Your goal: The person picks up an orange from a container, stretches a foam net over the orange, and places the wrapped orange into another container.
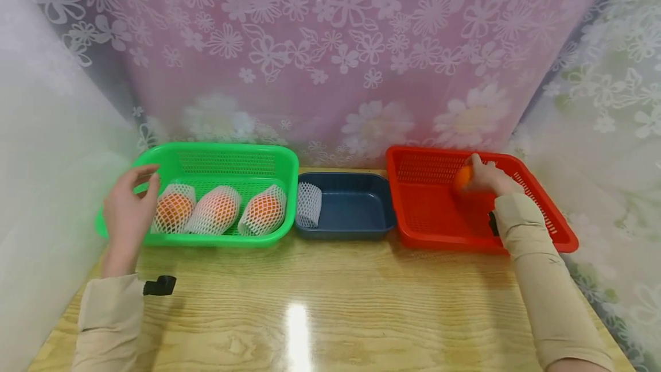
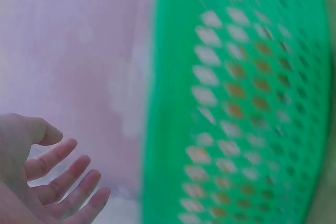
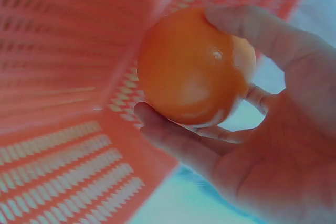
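My right hand is inside the red basket, gripping an orange between thumb and fingers. In the right wrist view the fruit looks smooth and bare. At the left, my left hand is over the near left part of the green basket, its fingers loosely bent and holding nothing. Three oranges in white foam nets lie in the green basket: a left one, a middle one and a right one.
A dark blue tray stands between the baskets, with an unfilled white foam net at its left end. All sit on a wooden table. Behind hangs a pink flowered curtain; pale cloth walls flank both sides.
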A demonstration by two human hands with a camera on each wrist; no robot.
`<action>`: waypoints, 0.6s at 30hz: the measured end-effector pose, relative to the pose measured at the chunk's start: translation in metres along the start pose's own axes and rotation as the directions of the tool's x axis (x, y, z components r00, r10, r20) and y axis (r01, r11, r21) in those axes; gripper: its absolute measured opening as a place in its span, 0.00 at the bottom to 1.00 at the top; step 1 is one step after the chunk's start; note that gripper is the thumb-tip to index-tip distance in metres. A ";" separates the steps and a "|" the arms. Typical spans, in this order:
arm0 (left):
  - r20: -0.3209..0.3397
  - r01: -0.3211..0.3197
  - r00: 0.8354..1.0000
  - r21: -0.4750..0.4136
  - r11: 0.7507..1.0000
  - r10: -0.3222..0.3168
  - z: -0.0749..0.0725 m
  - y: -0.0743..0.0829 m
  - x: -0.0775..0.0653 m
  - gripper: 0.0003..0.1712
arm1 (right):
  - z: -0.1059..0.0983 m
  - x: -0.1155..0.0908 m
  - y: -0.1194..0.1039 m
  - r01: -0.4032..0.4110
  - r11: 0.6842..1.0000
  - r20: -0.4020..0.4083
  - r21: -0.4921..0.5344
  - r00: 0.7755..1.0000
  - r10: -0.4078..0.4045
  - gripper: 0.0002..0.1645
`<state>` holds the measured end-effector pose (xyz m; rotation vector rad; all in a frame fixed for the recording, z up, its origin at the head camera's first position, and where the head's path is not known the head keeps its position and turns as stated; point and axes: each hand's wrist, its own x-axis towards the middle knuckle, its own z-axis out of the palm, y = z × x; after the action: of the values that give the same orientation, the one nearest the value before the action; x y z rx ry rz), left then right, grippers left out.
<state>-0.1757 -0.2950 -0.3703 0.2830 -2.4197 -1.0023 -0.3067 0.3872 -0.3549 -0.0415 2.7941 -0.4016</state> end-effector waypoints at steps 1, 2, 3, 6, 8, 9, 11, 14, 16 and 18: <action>-0.010 -0.029 1.000 -0.016 0.999 0.029 0.000 0.007 -0.002 0.22 | -0.003 -0.004 -0.004 0.005 1.000 -0.015 0.001 1.000 -0.005 0.45; -0.017 -0.062 0.998 -0.034 0.998 0.061 0.001 0.014 -0.005 0.21 | -0.006 -0.008 -0.010 0.019 1.000 -0.033 0.009 0.999 -0.019 0.45; -0.024 -0.097 0.995 -0.051 0.994 0.096 0.002 0.022 -0.008 0.20 | -0.009 -0.013 -0.015 0.045 0.999 -0.055 0.015 0.998 -0.044 0.45; -0.046 -0.205 0.979 -0.116 0.972 0.200 0.007 0.043 -0.018 0.18 | -0.016 -0.028 -0.036 0.124 0.992 -0.132 0.023 0.984 -0.120 0.44; -0.056 -0.271 0.963 -0.147 0.951 0.265 0.013 0.057 -0.025 0.17 | -0.018 -0.039 -0.052 0.184 0.983 -0.192 0.022 0.966 -0.176 0.44; -0.058 -0.300 0.954 -0.163 0.940 0.294 0.017 0.063 -0.029 0.16 | -0.018 -0.045 -0.060 0.209 0.978 -0.221 0.014 0.954 -0.201 0.44; -0.062 -0.357 0.934 -0.196 0.913 0.352 0.025 0.076 -0.037 0.15 | -0.016 -0.058 -0.077 0.245 0.969 -0.272 0.008 0.933 -0.234 0.44; -0.052 -0.439 0.897 -0.222 0.870 0.440 0.038 0.097 -0.049 0.15 | -0.011 -0.077 -0.102 0.270 0.963 -0.332 0.013 0.909 -0.251 0.42; -0.031 -0.479 0.872 -0.251 0.841 0.488 0.048 0.111 -0.057 0.16 | -0.005 -0.088 -0.117 0.292 0.956 -0.368 0.021 0.891 -0.264 0.42; -0.002 -0.510 0.848 -0.273 0.816 0.529 0.057 0.126 -0.065 0.17 | 0.002 -0.099 -0.131 0.316 0.948 -0.404 0.027 0.871 -0.279 0.42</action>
<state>-0.1503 -0.1475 -0.3395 -0.5006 -2.1951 -1.0624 -0.2147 0.2678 -0.2898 -0.4225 3.1712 -0.6822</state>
